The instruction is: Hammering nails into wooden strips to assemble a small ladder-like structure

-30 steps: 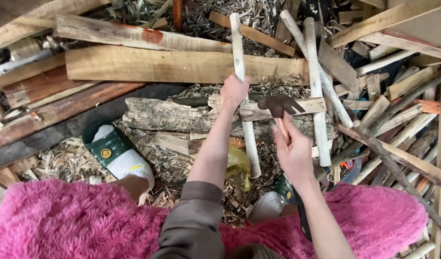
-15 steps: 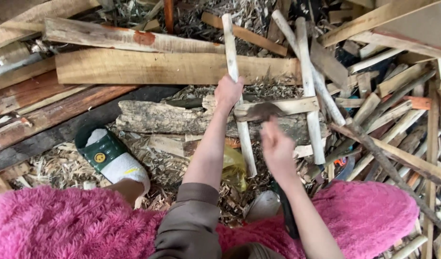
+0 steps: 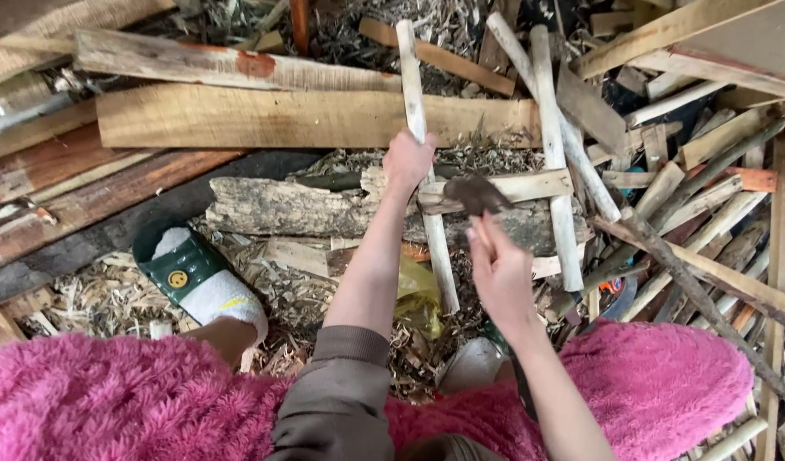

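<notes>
My left hand (image 3: 407, 162) grips a pale peeled wooden stick (image 3: 412, 85) that stands tilted against a rough grey log (image 3: 290, 207). My right hand (image 3: 499, 273) holds a small hatchet by its handle, its dark head (image 3: 478, 195) raised just right of the stick and over a short pale crosspiece (image 3: 512, 186) lying on the log. My left foot, in a white sock and a green clog (image 3: 183, 273), rests on wood chips to the left. Pink fluffy cloth (image 3: 102, 401) covers my knees at the bottom.
Long planks (image 3: 307, 118) lie across the back behind the log. Two more peeled sticks (image 3: 550, 137) lean beside the crosspiece. A heap of split slats and sticks (image 3: 717, 196) fills the right side. Wood shavings and a yellow scrap (image 3: 418, 290) cover the ground.
The hatchet head has stayed close to the stick while my right hand shifted slightly lower and back. My left hand keeps its grip on the stick.
</notes>
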